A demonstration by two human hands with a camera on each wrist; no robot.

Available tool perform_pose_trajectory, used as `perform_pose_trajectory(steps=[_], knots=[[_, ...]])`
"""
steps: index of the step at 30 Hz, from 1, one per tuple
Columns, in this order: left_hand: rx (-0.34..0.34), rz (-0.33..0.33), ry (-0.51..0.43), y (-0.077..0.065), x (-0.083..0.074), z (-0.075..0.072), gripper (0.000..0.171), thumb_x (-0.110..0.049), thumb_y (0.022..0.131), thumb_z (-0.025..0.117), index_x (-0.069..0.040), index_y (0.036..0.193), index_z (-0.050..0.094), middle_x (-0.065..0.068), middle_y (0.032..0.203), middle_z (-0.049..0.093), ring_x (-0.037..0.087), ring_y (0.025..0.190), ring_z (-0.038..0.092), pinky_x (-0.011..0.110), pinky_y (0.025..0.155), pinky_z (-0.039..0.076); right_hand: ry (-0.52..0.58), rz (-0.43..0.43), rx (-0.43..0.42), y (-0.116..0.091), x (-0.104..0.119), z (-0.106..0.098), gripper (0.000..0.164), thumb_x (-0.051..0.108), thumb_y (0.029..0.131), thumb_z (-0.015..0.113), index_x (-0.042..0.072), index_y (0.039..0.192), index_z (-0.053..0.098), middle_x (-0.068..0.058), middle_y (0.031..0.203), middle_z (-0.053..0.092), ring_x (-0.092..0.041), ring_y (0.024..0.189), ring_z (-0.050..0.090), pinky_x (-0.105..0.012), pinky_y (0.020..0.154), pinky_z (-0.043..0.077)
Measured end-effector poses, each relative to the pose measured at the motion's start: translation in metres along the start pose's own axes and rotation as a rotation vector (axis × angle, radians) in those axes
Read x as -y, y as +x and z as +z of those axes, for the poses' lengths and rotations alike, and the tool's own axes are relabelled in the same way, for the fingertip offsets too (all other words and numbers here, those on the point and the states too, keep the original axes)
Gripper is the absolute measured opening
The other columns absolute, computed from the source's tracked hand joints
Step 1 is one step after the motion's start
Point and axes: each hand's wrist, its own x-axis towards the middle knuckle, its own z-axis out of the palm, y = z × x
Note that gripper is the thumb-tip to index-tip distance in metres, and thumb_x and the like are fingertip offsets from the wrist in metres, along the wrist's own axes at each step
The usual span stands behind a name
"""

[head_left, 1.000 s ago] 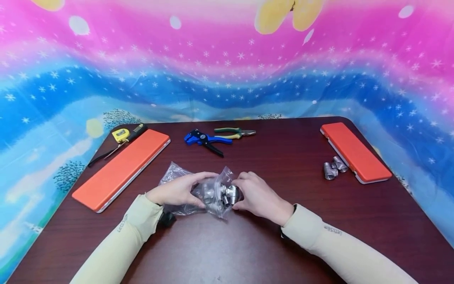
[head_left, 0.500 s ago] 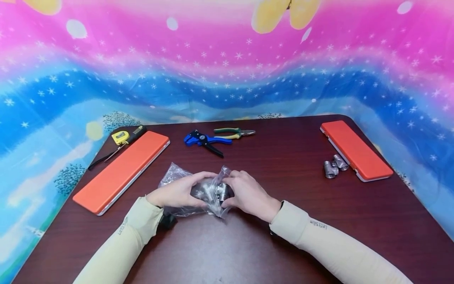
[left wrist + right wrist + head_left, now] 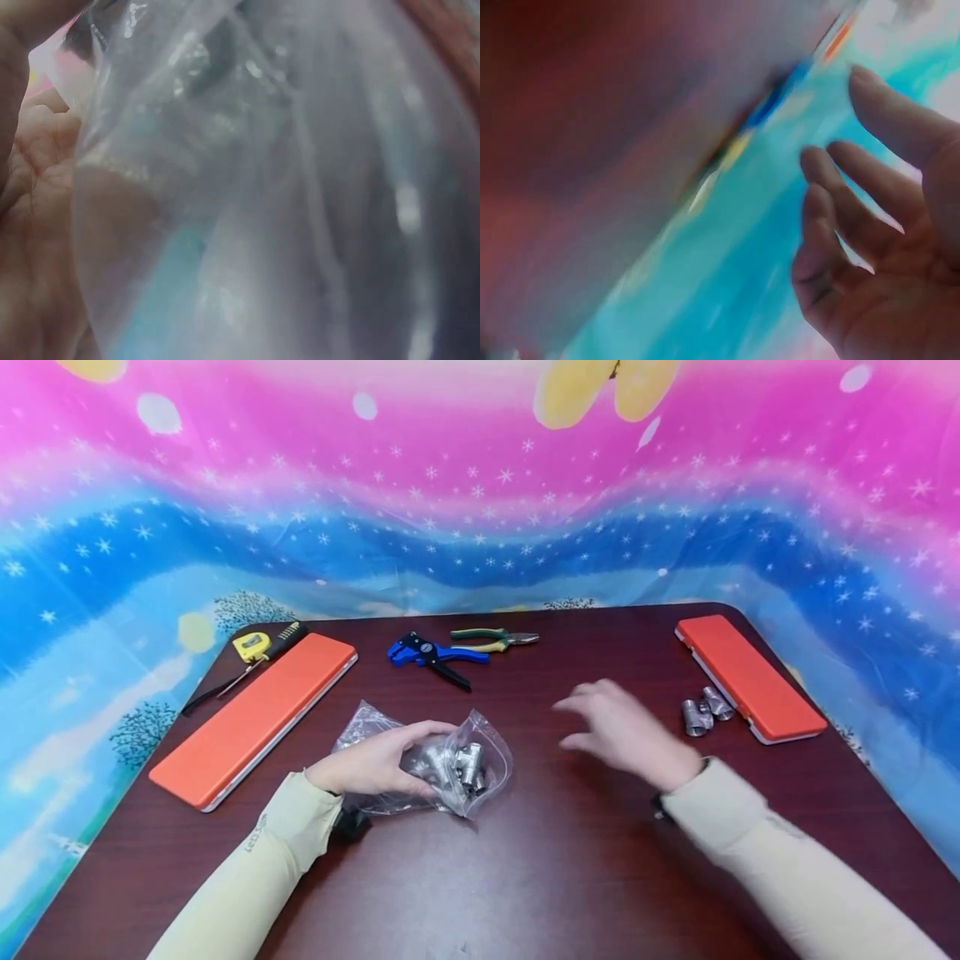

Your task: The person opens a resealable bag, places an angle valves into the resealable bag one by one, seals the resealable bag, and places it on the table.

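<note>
A clear plastic zip bag (image 3: 495, 781) lies at the middle of the table, its mouth facing right. Several shiny metal pipe fittings (image 3: 470, 766) show inside it near the mouth. My left hand (image 3: 386, 762) grips the bag from its left side, thumb toward me and fingers over the far side. The bag (image 3: 262, 187) fills most of the left wrist view. My right hand (image 3: 622, 731) is apart from the bag, over the table to its right, with nothing in it. Its fingers (image 3: 829, 202) are loosely bent in the right wrist view. Metal tee fittings (image 3: 697, 717) lie farther right.
Orange flat cases lie at the left (image 3: 255, 718) and right (image 3: 750, 677). A yellow tape measure (image 3: 251, 646) and a screwdriver (image 3: 285, 642) lie beside the left case. At the back are blue wire strippers (image 3: 431, 653) and green-yellow pliers (image 3: 495, 639). A patterned cloth (image 3: 480, 552) hangs behind.
My right hand first moved left with a metal fitting into the bag's mouth, then let go and drew back to the right. The left hand has kept its grip on the bag.
</note>
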Motion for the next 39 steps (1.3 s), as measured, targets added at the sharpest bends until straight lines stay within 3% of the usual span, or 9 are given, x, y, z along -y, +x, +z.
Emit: perform_pose_trajectory(steps=[5,10,14,20,24,27,30,36,39], knots=[[0.001,-0.005,0.008,-0.002,0.0,-0.003,0.08,-0.039,0.079,0.084,-0.029,0.147,0.043,-0.008,0.143,0.049,0.012,0.125,0.049,0.039,0.1,0.042,-0.144,0.086,0.135,-0.027,-0.07,-0.031,0.057,0.014,0.073,0.089,-0.002,0.123,0.067,-0.021,0.116,0.063,-0.04,0.105,0.055,-0.055,0.093,0.043],[-0.007,0.0,0.011,-0.004,0.002,-0.003,0.079,-0.04,0.079,0.084,-0.029,0.146,0.044,-0.008,0.14,0.052,0.013,0.119,0.052,0.037,0.097,0.044,-0.247,0.131,0.261,-0.035,-0.106,-0.036,0.065,0.017,0.071,0.09,-0.007,0.125,0.064,-0.02,0.111,0.062,-0.04,0.107,0.055,-0.058,0.096,0.042],[-0.008,-0.002,0.009,-0.004,0.004,-0.001,0.079,-0.039,0.08,0.084,-0.028,0.147,0.043,-0.007,0.139,0.052,0.013,0.117,0.053,0.036,0.097,0.044,-0.318,0.138,0.329,-0.032,-0.116,-0.03,0.054,0.021,0.07,0.091,-0.003,0.115,0.07,-0.014,0.101,0.062,-0.039,0.104,0.055,-0.053,0.087,0.049],[0.004,-0.013,-0.011,-0.003,0.002,0.0,0.08,-0.037,0.079,0.084,-0.027,0.147,0.043,-0.007,0.14,0.052,0.013,0.12,0.052,0.037,0.099,0.043,-0.287,0.186,0.413,-0.03,-0.12,-0.03,0.024,0.006,0.073,0.085,0.005,0.089,0.067,-0.004,0.079,0.06,-0.024,0.074,0.054,-0.039,0.067,0.048],[0.011,-0.009,-0.015,-0.001,0.001,0.0,0.08,-0.039,0.08,0.083,-0.027,0.147,0.043,-0.007,0.143,0.05,0.013,0.124,0.049,0.038,0.101,0.041,-0.222,0.235,0.46,-0.032,-0.12,-0.034,0.025,0.003,0.075,0.084,0.003,0.089,0.063,-0.003,0.074,0.057,-0.02,0.065,0.051,-0.031,0.057,0.043],[0.011,-0.004,-0.016,-0.001,0.001,0.0,0.08,-0.039,0.08,0.083,-0.028,0.147,0.042,-0.007,0.144,0.049,0.013,0.125,0.048,0.039,0.101,0.041,-0.159,0.274,0.47,-0.032,-0.116,-0.038,0.026,0.007,0.076,0.084,0.003,0.091,0.063,-0.003,0.074,0.058,-0.018,0.064,0.053,-0.031,0.057,0.045],[0.007,0.0,-0.016,-0.001,0.001,-0.001,0.08,-0.039,0.08,0.084,-0.029,0.147,0.043,-0.007,0.143,0.049,0.014,0.124,0.049,0.039,0.1,0.042,-0.08,0.303,0.409,-0.028,-0.107,-0.04,0.032,0.016,0.078,0.085,0.001,0.098,0.066,-0.003,0.079,0.059,-0.017,0.066,0.055,-0.033,0.06,0.048],[0.007,0.003,-0.025,-0.001,0.003,-0.002,0.08,-0.037,0.079,0.084,-0.028,0.147,0.043,-0.008,0.139,0.053,0.013,0.121,0.052,0.035,0.099,0.042,0.147,0.24,0.049,-0.017,-0.061,-0.03,0.056,0.028,0.073,0.089,0.0,0.116,0.068,-0.007,0.095,0.066,-0.02,0.081,0.061,-0.039,0.073,0.052],[0.006,0.006,-0.031,-0.001,0.003,-0.002,0.08,-0.037,0.079,0.084,-0.027,0.147,0.043,-0.008,0.139,0.053,0.013,0.121,0.052,0.035,0.099,0.042,0.304,0.201,-0.053,-0.011,-0.027,-0.017,0.058,0.031,0.072,0.09,0.006,0.119,0.069,-0.003,0.099,0.066,-0.019,0.085,0.062,-0.036,0.072,0.051]])
